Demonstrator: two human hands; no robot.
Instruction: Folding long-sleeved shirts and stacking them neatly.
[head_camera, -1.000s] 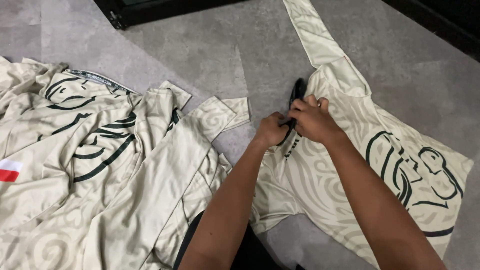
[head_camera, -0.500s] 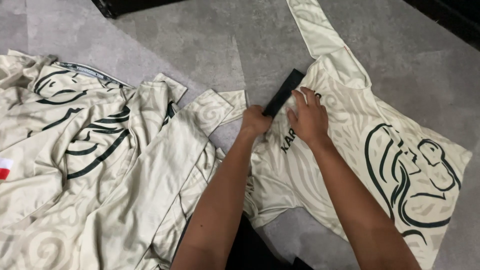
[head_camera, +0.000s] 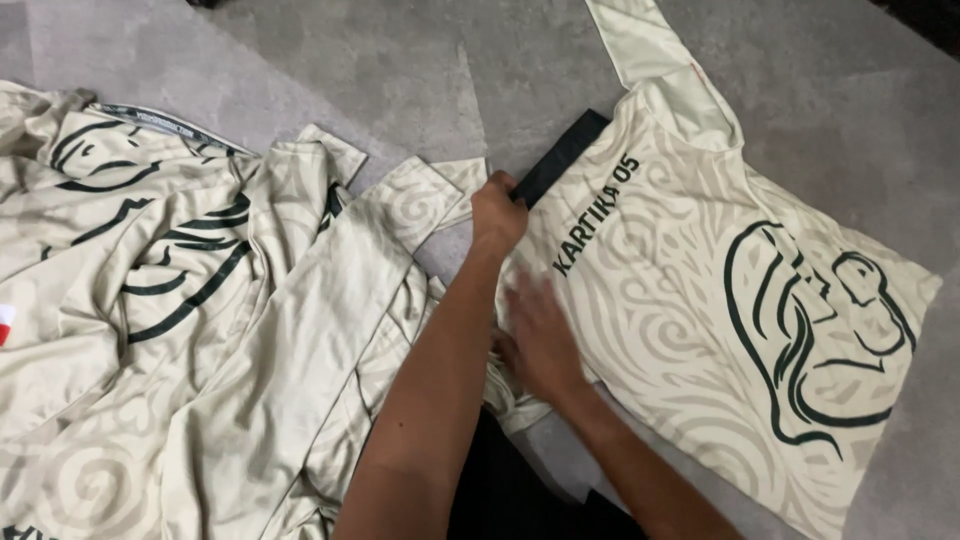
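A cream jersey (head_camera: 720, 300) with pale swirls, dark lettering and a dark green emblem lies spread on the grey carpet. Its black collar (head_camera: 562, 155) points up and left. My left hand (head_camera: 498, 213) is closed on the near end of that collar. My right hand (head_camera: 540, 335) lies flat, fingers spread, on the jersey's lower left part, blurred by motion. One long sleeve (head_camera: 650, 50) runs off toward the top edge.
A heap of several more cream garments (head_camera: 180, 300) with dark green lines covers the floor to the left. Grey carpet (head_camera: 420, 80) shows at the top and right. A dark cloth (head_camera: 500, 490) lies near my arms at the bottom.
The jersey has been opened flat and the lettering now shows. My right hand slid from the collar down toward me across the fabric. My left hand stays at the collar.
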